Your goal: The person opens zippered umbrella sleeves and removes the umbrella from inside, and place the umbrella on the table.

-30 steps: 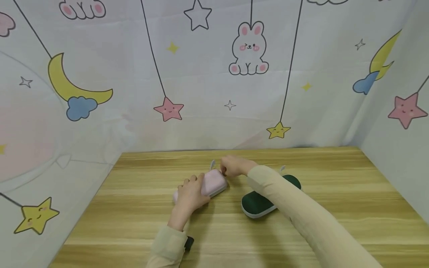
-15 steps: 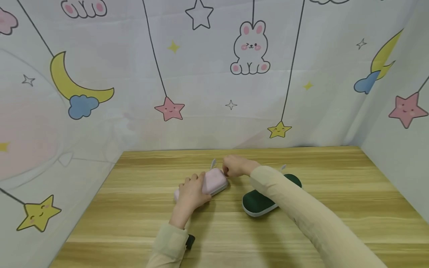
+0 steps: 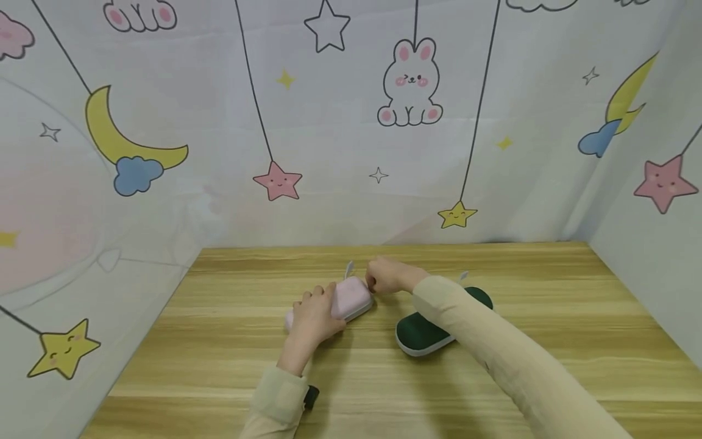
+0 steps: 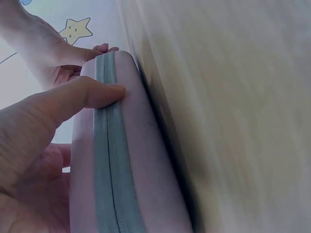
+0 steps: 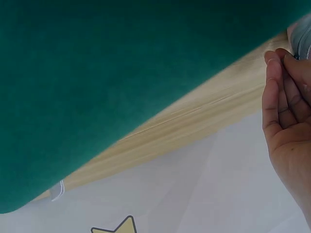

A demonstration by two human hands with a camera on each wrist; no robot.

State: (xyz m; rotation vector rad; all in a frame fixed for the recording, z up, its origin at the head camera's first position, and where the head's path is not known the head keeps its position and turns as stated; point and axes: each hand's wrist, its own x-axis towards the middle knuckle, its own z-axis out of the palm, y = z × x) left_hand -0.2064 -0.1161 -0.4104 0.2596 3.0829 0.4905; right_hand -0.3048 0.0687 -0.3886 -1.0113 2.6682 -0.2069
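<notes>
A pink zip case (image 3: 353, 294) with a grey zipper band (image 4: 109, 145) lies slantwise on the table. My left hand (image 3: 314, 317) grips it from above, the thumb (image 4: 104, 93) pressed across the zipper band and the fingers over the far side. At the case's right end, my right hand (image 3: 390, 274) has its thumb and fingertips pinched together at the zipper, seemingly on the zipper pull, which the fingers mostly hide. Under my right forearm is a dark green zip case (image 3: 419, 334) with a light grey edge, partly covered by the sleeve.
Light loops stick up behind both cases, such as the strap (image 3: 348, 269) by the pink one. A small black object (image 3: 311, 397) shows beside the left cuff. A patterned cloth (image 3: 340, 213) stands behind the wooden table (image 3: 219, 378).
Hardly anything differs. The right hand has shifted very slightly to the right at the pink case's end; the left hand keeps its hold, and the view has tilted a little.
</notes>
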